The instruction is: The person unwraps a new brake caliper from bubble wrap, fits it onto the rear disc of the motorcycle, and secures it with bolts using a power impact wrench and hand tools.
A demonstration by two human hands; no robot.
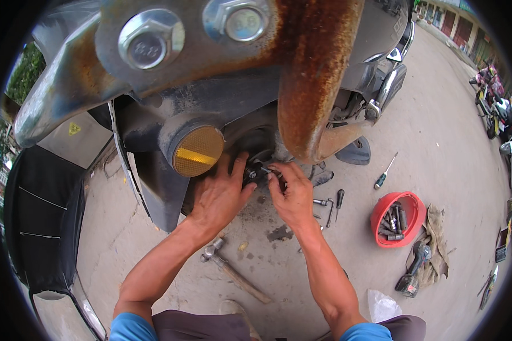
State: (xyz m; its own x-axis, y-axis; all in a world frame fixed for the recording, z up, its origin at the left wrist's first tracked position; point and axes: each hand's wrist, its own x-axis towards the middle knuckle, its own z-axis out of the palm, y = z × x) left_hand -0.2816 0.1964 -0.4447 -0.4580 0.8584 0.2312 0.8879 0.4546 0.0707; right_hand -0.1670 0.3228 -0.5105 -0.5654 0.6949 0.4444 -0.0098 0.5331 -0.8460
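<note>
Under the rear of a motor scooter, both my hands reach in beside the wheel [253, 136]. My left hand [217, 196] is curled at a dark metal part [252, 173], its thumb and index finger on either side of it. Close by on the right, my right hand [292, 193] pinches a small silvery piece [265, 169] between thumb and fingers, against that same part. What kind of piece it is cannot be made out. A round amber reflector [198, 151] sits just above my left hand. The far side of the dark part is hidden by my fingers and the shadow.
A rusty bracket [318, 74] with large bolts hangs close overhead. On the concrete lie a hammer [242, 278], a screwdriver [385, 171] and several small tools. To the right stand a red bowl [378, 224] of sockets and a cordless power tool [414, 270] on a cloth [436, 238].
</note>
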